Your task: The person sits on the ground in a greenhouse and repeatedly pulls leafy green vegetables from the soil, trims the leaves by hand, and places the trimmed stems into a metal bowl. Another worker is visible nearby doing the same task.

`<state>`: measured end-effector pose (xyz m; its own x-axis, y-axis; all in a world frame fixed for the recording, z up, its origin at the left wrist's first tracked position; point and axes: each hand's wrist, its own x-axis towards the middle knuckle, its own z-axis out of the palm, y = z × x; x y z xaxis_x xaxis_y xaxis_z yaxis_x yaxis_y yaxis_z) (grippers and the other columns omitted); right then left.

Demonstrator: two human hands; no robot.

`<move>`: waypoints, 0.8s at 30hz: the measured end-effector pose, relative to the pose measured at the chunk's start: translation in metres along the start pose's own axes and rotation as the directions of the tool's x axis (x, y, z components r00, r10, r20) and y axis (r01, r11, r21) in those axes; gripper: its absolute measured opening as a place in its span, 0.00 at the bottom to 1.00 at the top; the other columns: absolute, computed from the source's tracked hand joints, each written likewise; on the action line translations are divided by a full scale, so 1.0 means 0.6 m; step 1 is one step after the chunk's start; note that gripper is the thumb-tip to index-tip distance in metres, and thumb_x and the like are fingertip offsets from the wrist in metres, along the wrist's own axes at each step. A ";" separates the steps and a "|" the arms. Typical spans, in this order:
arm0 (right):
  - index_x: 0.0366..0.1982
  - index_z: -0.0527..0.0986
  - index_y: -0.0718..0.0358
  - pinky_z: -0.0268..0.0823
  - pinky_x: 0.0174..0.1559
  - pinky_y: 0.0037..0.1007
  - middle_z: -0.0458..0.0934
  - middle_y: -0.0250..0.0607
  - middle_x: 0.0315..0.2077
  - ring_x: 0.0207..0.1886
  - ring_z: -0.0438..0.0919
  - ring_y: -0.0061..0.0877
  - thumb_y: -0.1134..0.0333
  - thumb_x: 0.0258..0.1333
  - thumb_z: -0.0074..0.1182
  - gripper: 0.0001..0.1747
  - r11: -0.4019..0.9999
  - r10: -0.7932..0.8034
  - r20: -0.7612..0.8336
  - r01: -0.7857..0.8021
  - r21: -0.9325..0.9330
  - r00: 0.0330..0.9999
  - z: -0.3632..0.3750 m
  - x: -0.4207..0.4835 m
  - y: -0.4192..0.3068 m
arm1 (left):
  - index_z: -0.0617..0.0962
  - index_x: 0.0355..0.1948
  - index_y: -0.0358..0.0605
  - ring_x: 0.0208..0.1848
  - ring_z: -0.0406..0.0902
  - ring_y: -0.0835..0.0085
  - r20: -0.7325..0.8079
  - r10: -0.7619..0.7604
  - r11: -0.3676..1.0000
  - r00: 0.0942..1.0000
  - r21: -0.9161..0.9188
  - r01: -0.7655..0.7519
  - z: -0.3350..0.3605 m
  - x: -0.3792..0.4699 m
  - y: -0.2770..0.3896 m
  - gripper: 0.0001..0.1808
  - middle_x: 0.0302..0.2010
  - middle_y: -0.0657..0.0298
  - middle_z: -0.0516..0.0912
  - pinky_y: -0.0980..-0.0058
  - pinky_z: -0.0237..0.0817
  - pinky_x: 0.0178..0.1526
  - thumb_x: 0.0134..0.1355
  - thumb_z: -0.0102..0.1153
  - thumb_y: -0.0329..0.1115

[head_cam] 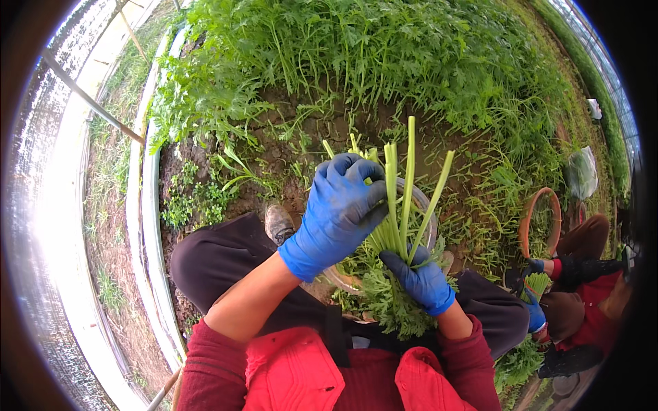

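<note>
My right hand (421, 282), in a blue glove dark at the fingers, is closed around a bunch of cut leafy greens. The pale green stems (406, 200) point up and away from me, with a few standing apart from the rest. Below that hand hang the lobed leaves (398, 308). My left hand (342, 208), also gloved in blue, has its fingers curled at the upper stems and hides part of them. A bit of green shows between its fingers; whether they grip it is unclear. Behind the bunch is a round container rim (431, 208), partly hidden.
Tall leafy plants (360, 46) grow ahead, with cut stubble and soil (303, 133) before them. At right, a co-worker's gloved hand (535, 314) holds a tied green bunch (537, 283) near an orange hoop (523, 226). A plastic bag (582, 172) lies beyond. Metal pole (92, 103) at left.
</note>
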<state>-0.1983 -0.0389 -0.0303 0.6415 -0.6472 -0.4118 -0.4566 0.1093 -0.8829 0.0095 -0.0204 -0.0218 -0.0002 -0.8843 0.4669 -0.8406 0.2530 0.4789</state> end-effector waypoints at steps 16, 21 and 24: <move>0.59 0.66 0.72 0.70 0.55 0.34 0.76 0.50 0.53 0.54 0.77 0.36 0.70 0.56 0.54 0.29 0.539 -0.080 0.383 -0.284 0.793 0.920 -0.098 -0.055 0.095 | 0.66 0.65 0.42 0.61 0.72 0.66 0.546 -0.196 -0.466 0.815 -0.783 0.412 0.015 -0.058 -0.039 0.40 0.61 0.59 0.73 0.60 0.65 0.62 0.64 0.46 0.64; 0.61 0.65 0.71 0.69 0.56 0.35 0.74 0.52 0.55 0.56 0.76 0.37 0.71 0.57 0.54 0.30 0.561 -0.108 0.381 -0.260 0.786 0.918 -0.108 -0.051 0.122 | 0.64 0.66 0.44 0.32 0.75 0.77 0.474 -0.223 -0.245 0.852 -0.873 0.421 -0.016 -0.065 -0.014 0.28 0.44 0.57 0.82 0.78 0.68 0.35 0.67 0.55 0.36; 0.62 0.63 0.72 0.69 0.57 0.35 0.73 0.54 0.56 0.57 0.75 0.39 0.70 0.58 0.52 0.30 0.536 -0.188 0.403 -0.250 0.806 0.896 -0.117 -0.049 0.147 | 0.69 0.62 0.40 0.17 0.68 0.81 0.595 -0.148 -0.464 0.790 -0.747 0.476 -0.026 -0.069 -0.027 0.25 0.36 0.53 0.84 0.83 0.60 0.21 0.64 0.58 0.30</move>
<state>-0.3010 -0.0634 -0.0803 0.9087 -0.2966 -0.2937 0.0918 0.8285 -0.5525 0.0315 0.0185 -0.0372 -0.1982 -0.9694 -0.1449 0.7947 -0.2455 0.5551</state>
